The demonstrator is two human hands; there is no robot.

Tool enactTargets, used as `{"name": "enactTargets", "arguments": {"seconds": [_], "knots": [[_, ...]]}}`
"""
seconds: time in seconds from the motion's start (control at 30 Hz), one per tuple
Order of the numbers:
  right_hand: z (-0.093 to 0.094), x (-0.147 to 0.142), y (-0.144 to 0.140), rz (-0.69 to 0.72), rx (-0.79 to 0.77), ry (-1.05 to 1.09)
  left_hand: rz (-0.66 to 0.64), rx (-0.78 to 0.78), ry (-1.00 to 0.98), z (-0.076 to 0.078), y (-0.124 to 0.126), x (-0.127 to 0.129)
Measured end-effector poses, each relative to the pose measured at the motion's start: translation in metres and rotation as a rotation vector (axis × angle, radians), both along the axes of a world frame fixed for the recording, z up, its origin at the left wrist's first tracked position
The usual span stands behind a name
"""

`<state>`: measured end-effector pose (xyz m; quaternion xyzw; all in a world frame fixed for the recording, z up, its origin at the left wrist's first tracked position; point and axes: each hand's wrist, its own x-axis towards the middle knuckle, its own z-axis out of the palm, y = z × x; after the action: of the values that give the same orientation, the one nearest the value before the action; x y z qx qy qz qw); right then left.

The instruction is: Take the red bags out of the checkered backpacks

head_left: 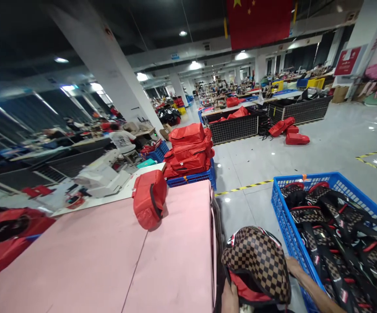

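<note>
Both hands grip one checkered bag (pixel 256 265) low at the frame's bottom edge, just beside the right end of the pink table (pixel 110 261). Left hand (pixel 230 300) is clamped on the bag's lower rim where the red lining shows; fingers mostly cut off by the frame. Right hand (pixel 294 266) holds the bag's far side from behind, forearm running off bottom right; fingers hidden behind the fabric, so cannot tell how they are curled.

Bag held off the table, not yet laid on it. To the right of the table, a blue crate (pixel 284 208) stands heaped with more checkered pieces with black and red straps, looks near full. Judging from that: one piece in hand, most of the pile left.

On the table, near its far edge: a single red bag (pixel 149 198), upright, slumped. Beyond the table's far end, another blue crate stacked with red bags (pixel 190 150). To the table's left, a sewing machine (pixel 99 180) on a white bench, with a seated person (pixel 121 140) farther back.
</note>
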<state>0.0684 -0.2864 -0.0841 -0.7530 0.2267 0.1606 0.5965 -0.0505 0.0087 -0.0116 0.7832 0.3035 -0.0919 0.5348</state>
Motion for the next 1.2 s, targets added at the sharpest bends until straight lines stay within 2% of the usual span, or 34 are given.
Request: {"name": "enactTargets", "arguments": {"seconds": [0.07, 0.13, 0.17, 0.23, 0.3, 0.37, 0.43, 0.53, 0.63, 0.77, 0.87, 1.0, 1.1, 1.2], "knots": [[0.029, 0.029, -0.004, 0.024, 0.023, 0.001, -0.031, 0.019, -0.053, 0.009, -0.004, 0.010], [0.076, 0.057, -0.009, 0.034, 0.168, -0.047, -0.069, 0.019, -0.116, 0.035, -0.014, 0.022], [0.101, 0.067, -0.012, 0.097, 0.231, -0.091, -0.087, 0.022, -0.149, 0.050, -0.020, 0.026], [0.145, 0.078, -0.018, 0.281, 0.229, -0.218, -0.106, 0.035, -0.212, 0.075, -0.035, 0.026], [0.167, 0.076, -0.021, 0.441, 0.193, -0.301, -0.100, 0.059, -0.269, 0.086, -0.049, 0.015], [0.164, 0.062, -0.019, 0.550, 0.138, -0.291, -0.085, 0.041, -0.239, 0.080, -0.060, -0.002], [0.142, 0.039, -0.013, 0.586, 0.081, -0.218, -0.065, -0.022, -0.133, 0.064, -0.068, -0.020], [0.100, 0.006, 0.000, 0.519, 0.033, -0.143, -0.011, -0.070, -0.067, 0.042, -0.068, -0.031], [0.076, -0.006, 0.014, 0.429, -0.082, -0.182, 0.018, -0.046, -0.160, 0.036, -0.055, -0.021], [0.068, -0.010, 0.023, 0.386, -0.245, -0.254, -0.055, 0.098, -0.159, 0.045, -0.040, -0.004], [0.064, -0.011, 0.020, 0.332, -0.316, -0.252, -0.099, 0.177, -0.133, 0.048, -0.040, 0.006], [0.057, -0.005, 0.010, 0.359, -0.339, -0.222, -0.109, 0.036, -0.102, 0.040, -0.049, 0.012], [0.054, -0.005, 0.008, 0.401, -0.346, -0.219, -0.013, -0.072, -0.102, 0.029, -0.057, 0.006], [0.062, -0.008, 0.017, 0.423, -0.344, -0.188, 0.069, -0.234, 0.044, 0.023, -0.067, -0.007]]}}
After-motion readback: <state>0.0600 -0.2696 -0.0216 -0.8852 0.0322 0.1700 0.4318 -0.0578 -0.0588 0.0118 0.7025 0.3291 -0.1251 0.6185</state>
